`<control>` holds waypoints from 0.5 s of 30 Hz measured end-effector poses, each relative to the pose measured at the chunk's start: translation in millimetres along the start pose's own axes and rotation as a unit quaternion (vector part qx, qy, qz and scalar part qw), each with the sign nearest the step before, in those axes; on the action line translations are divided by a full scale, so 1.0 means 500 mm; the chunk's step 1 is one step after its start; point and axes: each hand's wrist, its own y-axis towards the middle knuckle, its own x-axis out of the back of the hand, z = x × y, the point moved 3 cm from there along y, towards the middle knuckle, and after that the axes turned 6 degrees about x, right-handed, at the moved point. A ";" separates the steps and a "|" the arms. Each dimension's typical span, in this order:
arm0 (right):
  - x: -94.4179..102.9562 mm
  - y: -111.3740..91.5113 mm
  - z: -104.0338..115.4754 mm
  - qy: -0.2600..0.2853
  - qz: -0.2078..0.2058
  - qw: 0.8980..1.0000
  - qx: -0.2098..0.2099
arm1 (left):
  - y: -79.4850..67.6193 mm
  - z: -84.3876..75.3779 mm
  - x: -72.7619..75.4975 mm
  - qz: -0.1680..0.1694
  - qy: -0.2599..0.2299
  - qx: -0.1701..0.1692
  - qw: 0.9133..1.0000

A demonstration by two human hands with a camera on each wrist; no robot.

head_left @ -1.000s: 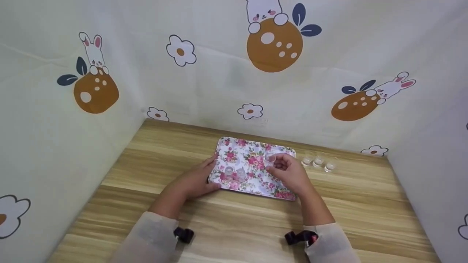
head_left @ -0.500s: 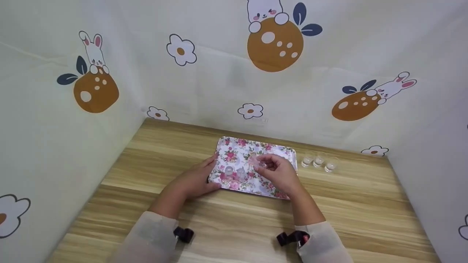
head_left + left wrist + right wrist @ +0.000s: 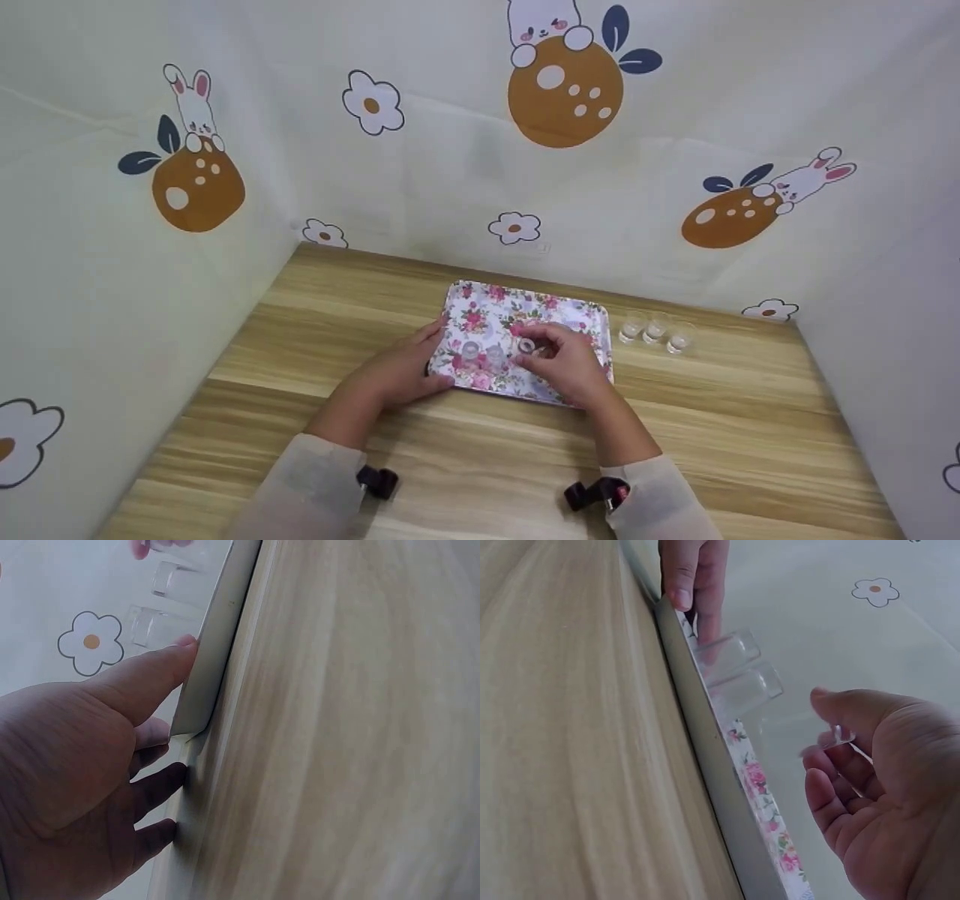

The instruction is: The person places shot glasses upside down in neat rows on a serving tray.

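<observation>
"Looking at your hands, what do they hold?"

"Your right hand (image 3: 566, 364) pinches 1 small clear cup (image 3: 526, 346) over the flowered tray (image 3: 495, 319) — it appears lifted from the surface. Your left hand (image 3: 409, 369) grips nothing: it is relaxed, with the thumb touching the tray's edge."

"And which way does this cup lie?"

"Just to the right of the 2 standing cups (image 3: 744, 690) on the tray, so your right hand is the nearer. Its long axis seems roughly upright — the exact tilt I cannot tell. 3 other cups (image 3: 655, 331) stand right of the tray."
</observation>
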 end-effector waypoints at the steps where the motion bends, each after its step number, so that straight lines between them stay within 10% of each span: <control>1: -0.003 0.000 -0.002 -0.003 0.006 1.000 0.000 | 0.000 0.000 0.000 0.000 0.000 0.000 1.000; 15: -0.017 -0.005 -0.016 -0.022 0.053 0.998 0.004 | -0.005 -0.007 0.003 -0.005 -0.013 -0.009 1.000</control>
